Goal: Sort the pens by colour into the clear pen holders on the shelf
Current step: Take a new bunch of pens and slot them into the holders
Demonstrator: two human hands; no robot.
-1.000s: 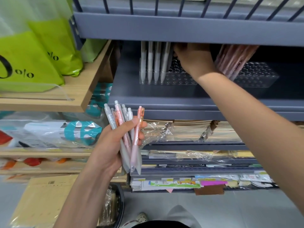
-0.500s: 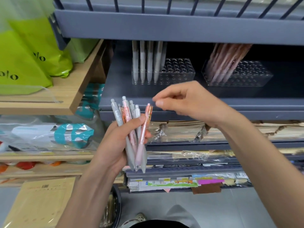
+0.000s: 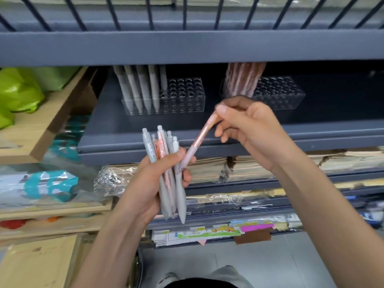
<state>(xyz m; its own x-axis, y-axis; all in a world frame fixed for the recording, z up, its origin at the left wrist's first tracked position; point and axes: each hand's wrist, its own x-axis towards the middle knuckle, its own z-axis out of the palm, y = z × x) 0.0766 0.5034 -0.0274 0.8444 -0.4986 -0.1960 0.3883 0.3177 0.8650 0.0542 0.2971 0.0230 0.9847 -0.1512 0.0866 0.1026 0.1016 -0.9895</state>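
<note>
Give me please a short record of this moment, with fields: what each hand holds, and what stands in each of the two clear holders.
left hand: grips a bundle of grey and pink pens, roughly upright
right hand: pinches the top end of one pink pen, tilted, lower tip at the bundle
left holder: grey pens in its left part
right holder: pink pens in its left part

1. The right grip (image 3: 251, 129), up at the shelf's holders a second ago, has come down to the bundle of pens (image 3: 149, 147) in the left grip (image 3: 143, 186).
2. It now pinches the pink pen (image 3: 202, 135), whose top is tilted rightward out of the bundle.
</note>
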